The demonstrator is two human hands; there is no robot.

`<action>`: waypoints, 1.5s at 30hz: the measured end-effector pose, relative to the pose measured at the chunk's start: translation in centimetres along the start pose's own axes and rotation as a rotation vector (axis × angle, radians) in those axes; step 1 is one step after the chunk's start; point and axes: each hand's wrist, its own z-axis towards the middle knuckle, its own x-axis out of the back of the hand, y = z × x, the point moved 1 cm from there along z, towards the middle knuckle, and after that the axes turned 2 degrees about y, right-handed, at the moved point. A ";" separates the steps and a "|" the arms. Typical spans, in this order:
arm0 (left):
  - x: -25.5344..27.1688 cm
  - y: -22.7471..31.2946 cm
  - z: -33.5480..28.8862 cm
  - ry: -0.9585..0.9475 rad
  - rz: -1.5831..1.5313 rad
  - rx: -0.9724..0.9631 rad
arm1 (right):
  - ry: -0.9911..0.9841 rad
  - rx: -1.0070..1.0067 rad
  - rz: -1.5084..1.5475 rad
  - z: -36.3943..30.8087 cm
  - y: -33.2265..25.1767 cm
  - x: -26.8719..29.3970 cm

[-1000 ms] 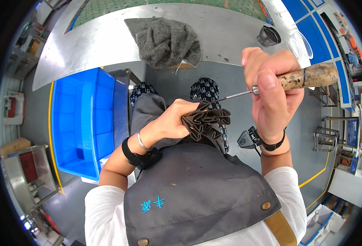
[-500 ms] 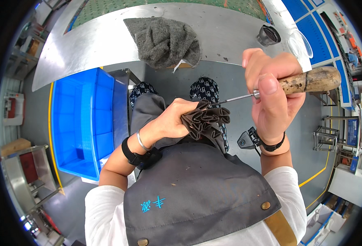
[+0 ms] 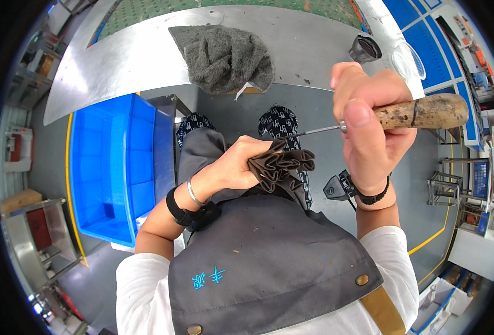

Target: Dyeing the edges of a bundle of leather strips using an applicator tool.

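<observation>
My left hand (image 3: 241, 163) is closed round a bundle of dark brown pleated sheet material (image 3: 283, 166), its wavy folded edges turned to the right. A worn wooden-handled awl (image 3: 426, 111) is gripped in my right hand (image 3: 373, 120), thumb along the ferrule. Its thin metal shaft points left, and the end reaches the upper edge of the pleats near my left fingertips. Whether the tip sits inside a fold or only against it, I cannot tell. Both hands are above my lap, over the grey apron (image 3: 269, 251).
Ahead is a metal table (image 3: 129, 56) with a crumpled grey cloth (image 3: 227, 58) at its edge, a black cup-shaped part (image 3: 365, 48) and a clear round lid (image 3: 408, 60). A blue bin (image 3: 110, 167) stands to my left. A green mat (image 3: 230, 6) lies at the back.
The awl has shifted slightly, its shaft now a little higher against the pleats and its handle end a bit farther right. My left hand keeps its hold almost unmoved.
</observation>
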 end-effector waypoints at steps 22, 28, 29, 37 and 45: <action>-0.8 0.3 -0.9 0.113 -0.135 -0.057 | 0.341 -0.012 0.054 -1.3 -0.1 4.3; 0.5 -1.1 -0.9 0.123 0.077 0.128 | 0.757 -0.201 -0.194 -0.9 4.2 12.0; 0.2 -0.7 -1.2 0.253 -0.048 0.020 | 0.775 -0.200 -0.294 0.1 4.8 12.0; 1.0 -3.6 -3.4 0.316 -0.053 0.306 | 0.690 -0.222 -0.500 0.0 9.6 15.0; 0.5 -3.0 -2.4 0.228 0.083 0.235 | 0.647 -0.270 -0.647 0.3 10.1 14.6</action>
